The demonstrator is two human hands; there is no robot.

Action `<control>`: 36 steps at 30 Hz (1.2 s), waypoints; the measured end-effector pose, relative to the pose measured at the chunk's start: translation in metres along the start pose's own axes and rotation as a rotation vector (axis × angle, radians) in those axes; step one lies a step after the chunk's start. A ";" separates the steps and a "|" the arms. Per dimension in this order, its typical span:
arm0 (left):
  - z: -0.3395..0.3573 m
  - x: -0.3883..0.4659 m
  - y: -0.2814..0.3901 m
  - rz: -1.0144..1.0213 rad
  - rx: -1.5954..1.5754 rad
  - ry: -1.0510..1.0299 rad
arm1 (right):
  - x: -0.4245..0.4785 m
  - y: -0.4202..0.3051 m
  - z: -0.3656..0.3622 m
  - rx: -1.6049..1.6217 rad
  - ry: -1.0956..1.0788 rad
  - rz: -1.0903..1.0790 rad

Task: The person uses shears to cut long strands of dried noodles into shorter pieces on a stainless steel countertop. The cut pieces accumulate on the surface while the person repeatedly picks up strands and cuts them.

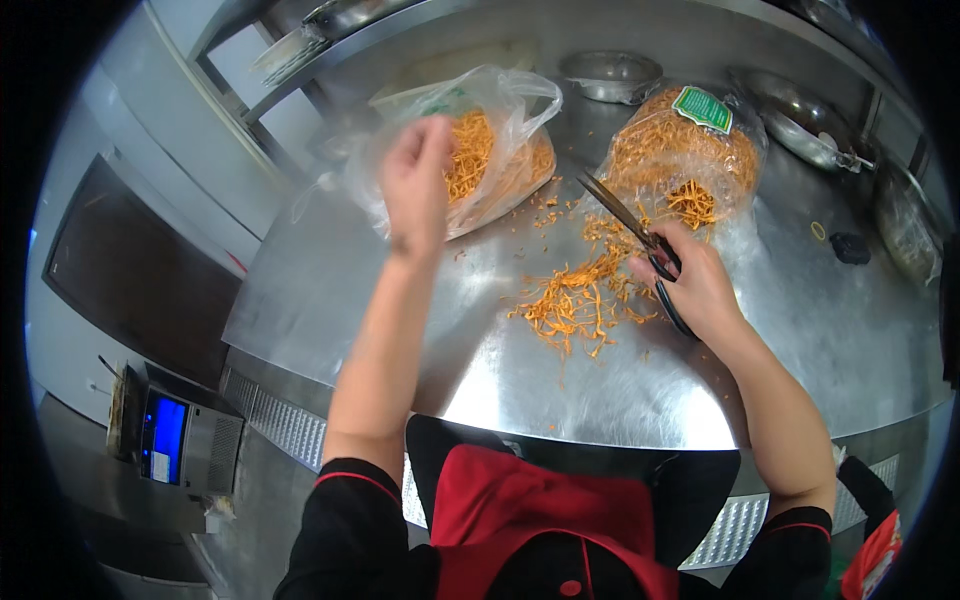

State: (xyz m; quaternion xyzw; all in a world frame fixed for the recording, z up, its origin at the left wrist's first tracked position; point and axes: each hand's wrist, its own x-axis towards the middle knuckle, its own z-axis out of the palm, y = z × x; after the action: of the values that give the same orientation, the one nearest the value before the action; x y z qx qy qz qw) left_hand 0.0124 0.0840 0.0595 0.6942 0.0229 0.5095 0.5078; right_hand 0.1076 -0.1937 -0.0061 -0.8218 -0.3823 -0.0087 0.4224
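Note:
My right hand (694,281) holds black-handled scissors (630,223), their blades pointing up and left over the steel table (300,300). My left hand (420,165), slightly blurred, is over the near left side of an open clear plastic bag (517,150) of orange strands that look like dried cordyceps mushrooms; whether its fingers hold anything is not clear. A loose pile of the same orange strands (574,307) lies below the scissors. Behind them lies a larger clear bag (652,142) of strands with a green label, its open mouth facing me.
Metal bowls (611,75) stand at the back, and more bowls (810,135) are at the right. A yellow rubber band (818,230) and a small black object (850,248) lie on the right. A shelf edge crosses the back. Part of another person (874,525) shows at lower right.

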 end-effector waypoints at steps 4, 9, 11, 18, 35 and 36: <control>-0.038 0.051 -0.042 0.235 0.681 -0.035 | 0.002 0.000 0.001 0.002 0.011 -0.039; -0.018 0.002 -0.028 -0.012 0.636 -0.179 | 0.002 0.005 0.000 -0.034 0.043 -0.065; 0.003 -0.038 -0.005 -0.103 0.487 -0.327 | 0.001 0.006 0.000 -0.038 0.056 -0.078; 0.047 -0.112 0.033 -0.046 0.746 -0.791 | 0.001 0.006 -0.005 -0.046 0.040 -0.045; 0.050 -0.101 0.001 -0.472 0.246 -0.615 | 0.001 0.007 0.000 -0.057 0.068 -0.070; 0.048 -0.094 -0.001 -0.504 0.163 -0.600 | 0.001 0.007 0.000 -0.053 0.074 -0.073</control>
State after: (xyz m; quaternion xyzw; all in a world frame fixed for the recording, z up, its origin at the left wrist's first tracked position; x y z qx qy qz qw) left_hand 0.0028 -0.0007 -0.0039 0.8229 0.0832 0.1400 0.5443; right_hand 0.1129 -0.1953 -0.0100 -0.8173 -0.3959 -0.0647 0.4137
